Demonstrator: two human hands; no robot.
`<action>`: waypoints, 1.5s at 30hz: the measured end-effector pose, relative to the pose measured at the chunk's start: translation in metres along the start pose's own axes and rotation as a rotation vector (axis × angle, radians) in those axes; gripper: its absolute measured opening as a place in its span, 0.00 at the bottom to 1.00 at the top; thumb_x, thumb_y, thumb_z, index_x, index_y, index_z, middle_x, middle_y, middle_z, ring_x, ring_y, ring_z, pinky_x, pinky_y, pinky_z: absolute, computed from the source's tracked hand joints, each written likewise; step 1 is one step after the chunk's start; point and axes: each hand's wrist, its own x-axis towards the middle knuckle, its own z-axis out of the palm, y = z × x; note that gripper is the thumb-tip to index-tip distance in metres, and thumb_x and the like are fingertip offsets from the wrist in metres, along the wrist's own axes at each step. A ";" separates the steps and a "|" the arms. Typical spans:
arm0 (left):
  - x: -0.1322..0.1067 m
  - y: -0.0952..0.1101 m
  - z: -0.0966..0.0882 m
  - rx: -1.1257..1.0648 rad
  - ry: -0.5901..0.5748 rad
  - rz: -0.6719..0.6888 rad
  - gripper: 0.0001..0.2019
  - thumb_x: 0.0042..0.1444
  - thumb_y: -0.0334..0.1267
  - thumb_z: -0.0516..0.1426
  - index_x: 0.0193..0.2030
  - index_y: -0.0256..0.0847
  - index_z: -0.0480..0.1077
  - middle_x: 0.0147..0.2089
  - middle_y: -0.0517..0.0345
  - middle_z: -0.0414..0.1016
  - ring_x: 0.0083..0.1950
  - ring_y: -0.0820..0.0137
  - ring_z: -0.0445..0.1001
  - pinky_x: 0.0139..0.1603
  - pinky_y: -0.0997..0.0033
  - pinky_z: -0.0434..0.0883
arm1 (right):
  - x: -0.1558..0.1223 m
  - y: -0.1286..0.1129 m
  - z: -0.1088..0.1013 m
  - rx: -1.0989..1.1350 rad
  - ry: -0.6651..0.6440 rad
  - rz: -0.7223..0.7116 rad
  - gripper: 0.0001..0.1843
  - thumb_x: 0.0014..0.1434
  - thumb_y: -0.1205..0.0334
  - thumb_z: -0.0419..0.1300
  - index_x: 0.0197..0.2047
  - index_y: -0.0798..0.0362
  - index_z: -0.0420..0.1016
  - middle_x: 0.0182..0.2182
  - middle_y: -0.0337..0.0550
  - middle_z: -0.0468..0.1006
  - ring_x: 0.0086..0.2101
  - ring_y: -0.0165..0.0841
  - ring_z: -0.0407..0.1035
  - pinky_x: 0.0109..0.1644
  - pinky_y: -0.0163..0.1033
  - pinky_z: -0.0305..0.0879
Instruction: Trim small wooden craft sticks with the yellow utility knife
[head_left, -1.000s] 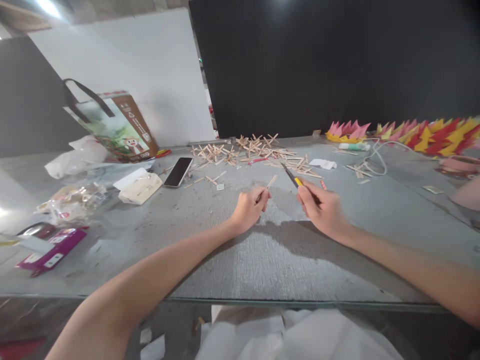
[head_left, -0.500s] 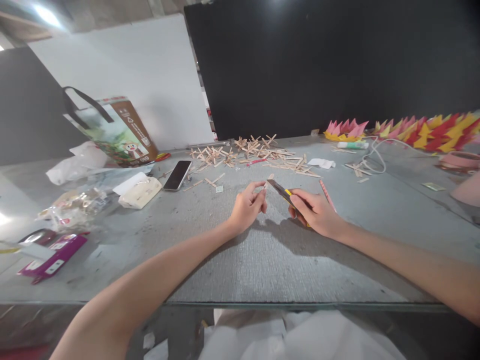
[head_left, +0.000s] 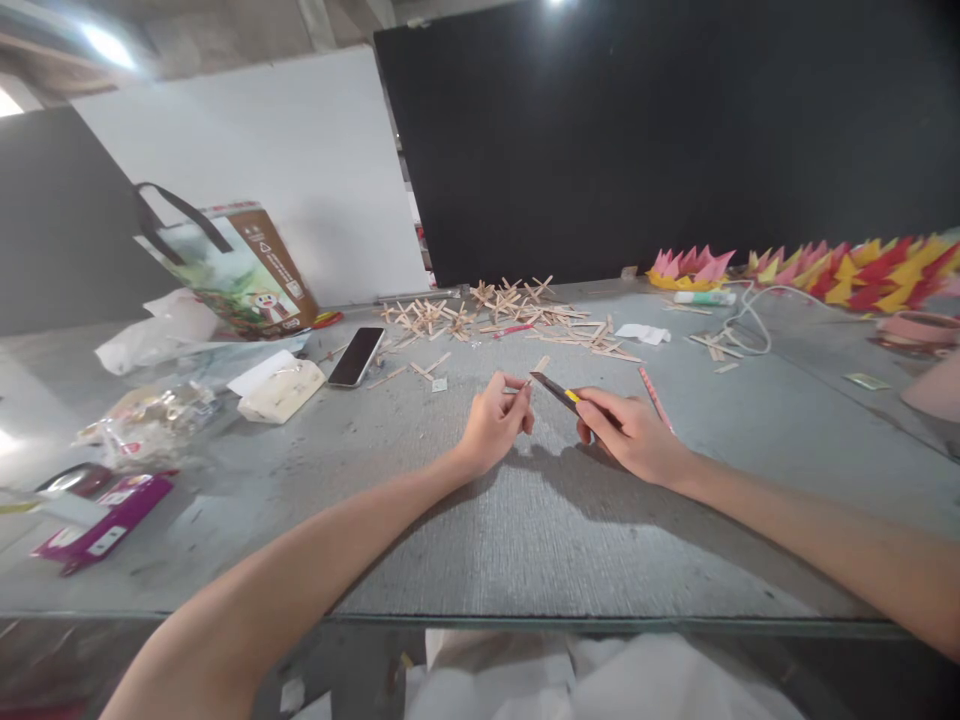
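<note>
My left hand [head_left: 495, 425] pinches a short wooden stick [head_left: 538, 366] low over the grey table [head_left: 525, 520], the stick's far end poking out past my fingers. My right hand [head_left: 634, 435] grips a utility knife [head_left: 559, 391] with a yellow slider. Its blade tip lies against the stick right beside my left fingertips. Both forearms rest on the table near its middle.
A heap of crossed wooden sticks [head_left: 495, 305] lies behind my hands, with a phone [head_left: 356, 355] to the left and a pink pencil [head_left: 655, 397] to the right. A printed bag [head_left: 240, 270], wrappers and a purple box [head_left: 105, 515] crowd the left. Folded paper shapes [head_left: 847, 270] line the back right.
My right hand swung the knife leftward from pointing away until its blade met the stick. My left hand loosened from a fist into a fingertip pinch.
</note>
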 end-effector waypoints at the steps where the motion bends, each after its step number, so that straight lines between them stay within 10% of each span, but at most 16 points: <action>1: 0.000 0.000 0.000 -0.003 0.001 0.000 0.17 0.70 0.55 0.54 0.45 0.43 0.61 0.23 0.67 0.72 0.20 0.78 0.59 0.26 0.75 0.57 | 0.000 0.000 0.000 -0.007 -0.004 -0.003 0.20 0.78 0.46 0.49 0.42 0.50 0.73 0.27 0.36 0.79 0.22 0.29 0.63 0.30 0.37 0.58; 17: 0.000 0.001 0.003 0.042 0.032 0.021 0.14 0.70 0.52 0.54 0.44 0.43 0.61 0.23 0.68 0.71 0.20 0.77 0.61 0.27 0.75 0.58 | 0.000 -0.002 0.001 -0.073 -0.013 -0.006 0.22 0.78 0.48 0.48 0.43 0.51 0.76 0.27 0.37 0.81 0.20 0.28 0.65 0.30 0.36 0.60; 24: -0.001 -0.001 -0.001 0.328 0.008 0.069 0.10 0.74 0.45 0.49 0.42 0.43 0.62 0.25 0.66 0.70 0.26 0.73 0.69 0.33 0.72 0.64 | -0.001 -0.006 0.005 -0.345 0.068 -0.056 0.27 0.77 0.56 0.46 0.74 0.51 0.65 0.29 0.40 0.83 0.19 0.30 0.68 0.29 0.36 0.59; 45: 0.002 -0.005 -0.003 0.841 -0.164 -0.008 0.10 0.73 0.35 0.44 0.52 0.37 0.65 0.41 0.43 0.81 0.41 0.57 0.81 0.44 0.59 0.72 | 0.004 -0.009 0.012 -0.522 -0.091 -0.007 0.26 0.73 0.65 0.49 0.70 0.48 0.72 0.37 0.49 0.87 0.30 0.36 0.78 0.32 0.38 0.58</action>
